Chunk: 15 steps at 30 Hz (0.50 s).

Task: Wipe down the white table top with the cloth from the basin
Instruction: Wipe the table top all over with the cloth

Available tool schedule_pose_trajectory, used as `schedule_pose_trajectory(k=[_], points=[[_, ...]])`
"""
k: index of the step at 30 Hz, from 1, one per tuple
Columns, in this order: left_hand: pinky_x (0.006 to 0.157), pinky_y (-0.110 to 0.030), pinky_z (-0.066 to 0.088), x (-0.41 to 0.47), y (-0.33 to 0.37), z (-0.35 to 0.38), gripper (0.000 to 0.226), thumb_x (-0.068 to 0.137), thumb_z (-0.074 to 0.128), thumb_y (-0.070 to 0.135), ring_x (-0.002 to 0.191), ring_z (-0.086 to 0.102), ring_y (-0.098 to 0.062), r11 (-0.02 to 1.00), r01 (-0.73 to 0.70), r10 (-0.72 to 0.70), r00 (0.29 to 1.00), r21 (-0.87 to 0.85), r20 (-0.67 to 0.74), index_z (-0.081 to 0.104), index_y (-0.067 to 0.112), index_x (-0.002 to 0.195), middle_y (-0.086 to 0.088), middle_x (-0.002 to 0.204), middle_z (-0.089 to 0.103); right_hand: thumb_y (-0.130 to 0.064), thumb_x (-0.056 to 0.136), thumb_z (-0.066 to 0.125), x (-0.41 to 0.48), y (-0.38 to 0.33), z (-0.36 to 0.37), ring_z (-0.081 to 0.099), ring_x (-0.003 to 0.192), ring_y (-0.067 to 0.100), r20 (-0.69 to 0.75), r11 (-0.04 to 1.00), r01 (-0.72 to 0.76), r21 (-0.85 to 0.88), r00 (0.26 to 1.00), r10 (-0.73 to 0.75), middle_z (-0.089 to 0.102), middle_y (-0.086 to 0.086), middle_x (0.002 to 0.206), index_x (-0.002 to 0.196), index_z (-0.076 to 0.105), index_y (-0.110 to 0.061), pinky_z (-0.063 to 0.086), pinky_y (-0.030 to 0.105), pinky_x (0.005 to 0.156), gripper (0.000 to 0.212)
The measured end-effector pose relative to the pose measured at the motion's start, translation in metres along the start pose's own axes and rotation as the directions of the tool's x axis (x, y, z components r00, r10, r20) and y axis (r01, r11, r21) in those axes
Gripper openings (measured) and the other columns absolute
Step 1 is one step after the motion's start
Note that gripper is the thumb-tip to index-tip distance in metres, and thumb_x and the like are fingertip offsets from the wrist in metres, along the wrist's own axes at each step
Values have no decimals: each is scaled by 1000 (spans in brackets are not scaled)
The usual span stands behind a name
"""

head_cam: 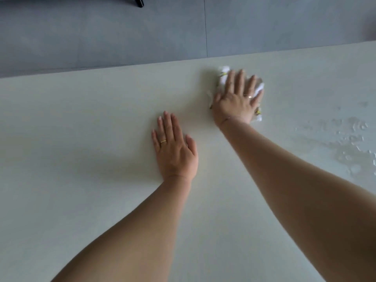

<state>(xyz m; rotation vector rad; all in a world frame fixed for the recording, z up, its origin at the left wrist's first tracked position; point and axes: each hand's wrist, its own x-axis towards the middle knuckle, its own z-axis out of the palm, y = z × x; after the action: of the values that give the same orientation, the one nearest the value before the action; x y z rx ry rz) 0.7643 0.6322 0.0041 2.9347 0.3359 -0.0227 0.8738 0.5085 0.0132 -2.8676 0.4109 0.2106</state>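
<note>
The white table top [81,159] fills most of the view. My right hand [237,98] lies flat with spread fingers on a white cloth [222,75] with small yellow marks, pressing it onto the table near the far edge. The cloth shows around the fingertips and beside the wrist; the rest is hidden under the palm. My left hand [176,149] rests flat on the bare table, fingers together, holding nothing, nearer to me and left of the cloth. The basin is out of view.
Water drops and a wet patch [350,143] glisten on the table at the right. The table's far edge [122,67] runs across the upper view, with grey floor [101,33] beyond. A black furniture leg [139,2] stands at the top.
</note>
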Motion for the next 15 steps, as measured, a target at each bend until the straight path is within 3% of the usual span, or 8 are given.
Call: schedule_pose_trajectory(k=[2,4,6,8,10,12,14,15], points=[[118,-42,8,0,-1,1,59,94,28,30,146,13,-24,1000,-7,7,1000,3,11,22,8,149,-8,158,17,-41,97,22,-20,-26,10,-8,145,28,33,971,238,-3,971,-237,2,-4,160,150,7,-26,-11,51,112,58],[118,-42,7,0,-1,0,60,93,28,31,146,11,-24,1000,-7,6,1000,7,22,22,10,149,-8,158,16,-45,98,19,-29,-32,13,-9,146,24,107,872,488,-43,870,-482,1,-6,159,150,5,-29,-10,48,114,56],[118,-41,7,0,-1,-2,61,92,23,32,146,12,-24,1000,-8,8,1000,12,17,24,9,148,-8,158,17,-46,98,19,-10,-18,5,-5,146,21,146,781,619,-80,783,-605,3,-6,159,150,6,-31,-5,46,115,56],[117,-42,10,0,0,-3,62,91,22,32,146,15,-25,1000,-10,10,1000,13,7,24,7,148,-8,157,19,-44,98,21,20,4,-2,0,146,20,101,829,552,-86,833,-544,7,-6,159,150,10,-31,-2,46,115,54],[117,-43,11,0,-1,-2,61,92,26,31,145,16,-25,1000,-9,9,1000,10,2,25,7,148,-9,157,20,-42,98,20,48,20,-10,-3,146,21,39,964,264,-19,964,-263,4,-5,159,150,9,-30,-4,47,116,54],[117,-43,12,1,-1,-2,61,91,29,30,145,17,-26,1000,-7,7,1000,2,-4,26,6,147,-9,157,21,-40,97,21,58,13,-11,-7,146,24,11,1000,-16,19,1000,16,0,-4,160,150,6,-29,-7,49,116,57],[117,-43,13,1,-1,-3,62,90,26,30,144,19,-27,1000,-8,8,1000,-6,1,27,5,147,-10,156,22,-40,96,23,49,-14,-7,-9,145,28,23,998,-63,17,998,63,-2,-3,159,151,5,-27,-9,53,114,59],[117,-44,13,1,0,-3,62,90,25,31,144,20,-27,1000,-10,10,1000,-10,2,27,5,147,-10,156,23,-40,96,24,41,-28,-3,-10,145,30,37,999,34,4,999,-34,-2,-3,159,151,4,-26,-9,53,113,59]])
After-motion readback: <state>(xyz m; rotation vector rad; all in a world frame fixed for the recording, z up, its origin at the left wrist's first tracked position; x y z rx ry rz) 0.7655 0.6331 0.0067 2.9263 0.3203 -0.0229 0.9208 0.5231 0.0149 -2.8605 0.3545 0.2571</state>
